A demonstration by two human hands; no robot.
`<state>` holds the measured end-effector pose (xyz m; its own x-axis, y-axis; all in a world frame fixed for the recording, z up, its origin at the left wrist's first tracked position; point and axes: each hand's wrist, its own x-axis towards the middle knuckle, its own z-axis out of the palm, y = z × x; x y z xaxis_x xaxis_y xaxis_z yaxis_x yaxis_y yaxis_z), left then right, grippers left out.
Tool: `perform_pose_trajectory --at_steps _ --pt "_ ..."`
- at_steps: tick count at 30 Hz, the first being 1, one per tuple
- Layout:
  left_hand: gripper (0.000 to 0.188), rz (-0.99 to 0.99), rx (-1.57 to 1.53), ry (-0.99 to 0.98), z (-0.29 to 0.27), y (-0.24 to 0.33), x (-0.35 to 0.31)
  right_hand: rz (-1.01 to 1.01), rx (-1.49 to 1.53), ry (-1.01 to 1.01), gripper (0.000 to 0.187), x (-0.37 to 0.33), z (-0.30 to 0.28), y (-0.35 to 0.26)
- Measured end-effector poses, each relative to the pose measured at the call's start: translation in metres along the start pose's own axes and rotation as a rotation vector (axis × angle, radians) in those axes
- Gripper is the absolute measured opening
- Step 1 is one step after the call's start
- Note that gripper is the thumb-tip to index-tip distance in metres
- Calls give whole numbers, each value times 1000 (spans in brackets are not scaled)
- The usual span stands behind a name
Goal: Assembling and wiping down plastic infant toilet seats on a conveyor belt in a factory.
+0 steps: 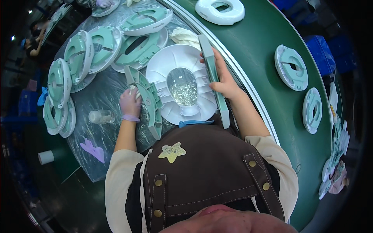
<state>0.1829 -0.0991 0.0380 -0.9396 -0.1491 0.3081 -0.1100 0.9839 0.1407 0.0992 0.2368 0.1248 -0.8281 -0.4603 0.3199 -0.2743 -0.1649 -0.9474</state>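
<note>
In front of me lies a white oval toilet-seat shell [155, 68], its ribbed underside up, with a large opening in the middle. My right hand [227, 79], bare, grips a long pale-green plastic part [211, 70] held on edge over the shell's right side, thumb on the near face. My left hand [131, 104], in a thin purple glove, is closed on a bit of white cloth [134, 91]. Its fingers press against a curved pale-green part [147, 103] tilted along the shell's left side; whether they also grip that part is hidden.
Several white-and-green seats [103, 48] lean in an arc at the far left on plastic sheeting [116, 163]. A clear bottle [101, 116] and a purple glove [92, 149] lie left. A metal rail [248, 89] borders the green conveyor [260, 54], carrying more seats [291, 68]. A gloved co-worker's hand [104, 4] shows far off.
</note>
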Motion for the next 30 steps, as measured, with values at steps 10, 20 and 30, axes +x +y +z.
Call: perform_pose_trajectory --at_steps 10,20,30 --pt "17 146 -1226 383 -103 97 30 64 9 15 97 5 -10 0" --pt "22 1178 -573 -24 -98 218 -1 211 139 110 91 3 5 -4" --pt "30 318 -613 486 -152 86 24 149 64 91 98 -1 -7 -4"
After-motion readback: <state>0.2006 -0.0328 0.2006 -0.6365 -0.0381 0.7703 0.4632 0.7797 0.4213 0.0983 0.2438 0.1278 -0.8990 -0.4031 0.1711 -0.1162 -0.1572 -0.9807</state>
